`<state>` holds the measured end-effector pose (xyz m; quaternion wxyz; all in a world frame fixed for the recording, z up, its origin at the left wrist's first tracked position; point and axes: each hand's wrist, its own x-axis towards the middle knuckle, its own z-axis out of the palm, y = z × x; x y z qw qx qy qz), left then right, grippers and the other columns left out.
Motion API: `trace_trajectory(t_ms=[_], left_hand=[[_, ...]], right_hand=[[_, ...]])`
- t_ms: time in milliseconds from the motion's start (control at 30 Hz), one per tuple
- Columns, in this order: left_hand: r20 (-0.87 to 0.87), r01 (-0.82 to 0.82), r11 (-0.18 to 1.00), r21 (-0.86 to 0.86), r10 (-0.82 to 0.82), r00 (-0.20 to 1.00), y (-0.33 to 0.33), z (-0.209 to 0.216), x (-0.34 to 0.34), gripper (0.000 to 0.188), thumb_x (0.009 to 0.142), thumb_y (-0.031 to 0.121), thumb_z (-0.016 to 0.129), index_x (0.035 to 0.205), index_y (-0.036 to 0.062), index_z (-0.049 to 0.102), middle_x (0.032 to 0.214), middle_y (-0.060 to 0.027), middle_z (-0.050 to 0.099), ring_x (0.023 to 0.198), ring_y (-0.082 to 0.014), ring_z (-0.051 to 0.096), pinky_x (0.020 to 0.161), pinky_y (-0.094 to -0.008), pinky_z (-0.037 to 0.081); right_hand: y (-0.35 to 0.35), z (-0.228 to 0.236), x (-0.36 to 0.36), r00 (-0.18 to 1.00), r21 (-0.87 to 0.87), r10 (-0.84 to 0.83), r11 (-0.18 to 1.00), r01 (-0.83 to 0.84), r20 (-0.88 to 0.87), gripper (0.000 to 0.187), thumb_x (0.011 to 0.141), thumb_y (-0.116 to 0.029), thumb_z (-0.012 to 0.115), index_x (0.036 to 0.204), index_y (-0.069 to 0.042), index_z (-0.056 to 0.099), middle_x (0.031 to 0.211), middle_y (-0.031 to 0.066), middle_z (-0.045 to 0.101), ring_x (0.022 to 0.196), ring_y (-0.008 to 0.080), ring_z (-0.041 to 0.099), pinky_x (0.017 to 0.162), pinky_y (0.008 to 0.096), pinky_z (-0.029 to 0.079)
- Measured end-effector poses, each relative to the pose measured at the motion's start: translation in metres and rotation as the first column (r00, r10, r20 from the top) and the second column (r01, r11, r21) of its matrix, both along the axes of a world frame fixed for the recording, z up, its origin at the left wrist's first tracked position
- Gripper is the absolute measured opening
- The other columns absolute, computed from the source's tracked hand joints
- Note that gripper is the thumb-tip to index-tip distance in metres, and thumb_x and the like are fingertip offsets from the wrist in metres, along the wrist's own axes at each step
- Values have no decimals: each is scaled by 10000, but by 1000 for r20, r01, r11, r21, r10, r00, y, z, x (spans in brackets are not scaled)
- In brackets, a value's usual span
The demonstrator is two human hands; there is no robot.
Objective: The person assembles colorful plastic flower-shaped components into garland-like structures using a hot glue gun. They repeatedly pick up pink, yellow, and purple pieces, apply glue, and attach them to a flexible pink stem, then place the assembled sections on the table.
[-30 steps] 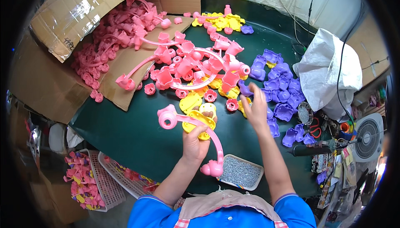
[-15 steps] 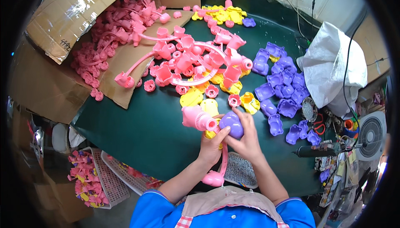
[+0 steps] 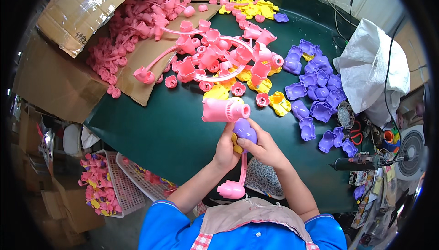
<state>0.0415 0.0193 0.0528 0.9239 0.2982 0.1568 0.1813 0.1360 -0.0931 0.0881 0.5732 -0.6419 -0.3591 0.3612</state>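
Close in front of me, both hands are closed round a joined cluster of plastic parts. My left hand [image 3: 226, 152] grips the pink curved toy piece [image 3: 222, 110], whose flared cup and ribbed collar stick out above the fingers; its stem ends in a rounded pink bulb [image 3: 232, 189] near my apron. A yellow shell [image 3: 236, 144] shows between the hands, by the left fingers. My right hand [image 3: 267, 148] presses a glossy purple shell [image 3: 245, 130] against the yellow one, its thumb on the lower side. The fingertips behind the shells are hidden.
Pink curved parts [image 3: 210, 58] lie heaped mid-table beside a tipped carton [image 3: 68, 26] of more. Purple shells [image 3: 315, 81] and a white sack [image 3: 372, 67] are at the right, near red-handled scissors [image 3: 356, 133] and a fan [image 3: 410, 153]. A tray of grey granules [image 3: 265, 179] sits nearby.
The purple shell has come in against the yellow shell and pink piece, and my hands have closed together. The pink cup has turned more sideways. The whole view has shifted slightly.
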Motion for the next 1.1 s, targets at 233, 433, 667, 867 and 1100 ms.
trace_trajectory(t_ms=[233,433,667,867,1100], left_hand=[[-81,-146,987,-70,140,987,-6,-8,-2,463,1097,372,448,1424,51,516,1293,-81,606,1167,-180,615,1015,-348,505],[-184,-166,892,421,263,947,55,-16,-33,437,977,99,634,1394,54,513,1241,-39,612,1105,-151,617,960,-316,509],[-144,621,-354,699,781,607,211,-26,-93,825,795,232,824,1488,44,419,1246,-188,506,1177,-382,506,999,-516,402],[83,124,-401,908,460,884,142,4,-47,603,833,164,757,1380,12,551,1277,-187,596,1203,-350,566,1045,-473,432],[-84,314,-322,893,567,820,120,-42,58,614,800,61,714,1380,-14,528,1321,-200,564,1265,-374,530,1062,-444,442]], right_hand=[[17,-25,-19,938,-62,-102,990,130,332,825,933,-256,722,1560,31,268,1401,299,531,1211,457,617,995,449,517],[54,-44,-12,835,54,74,991,-123,545,694,961,-203,654,1534,7,323,1410,278,499,1247,448,577,1061,477,471],[151,-47,112,123,124,-168,943,308,978,349,773,-31,689,1117,-78,732,1093,79,639,1073,287,579,999,450,431],[158,-32,139,364,381,-416,910,167,834,186,860,-139,767,1043,-118,750,1025,42,695,1023,241,645,1063,484,411],[83,35,68,711,526,-618,749,403,336,204,1023,-109,640,1169,24,694,757,13,639,645,52,583,550,225,428]])
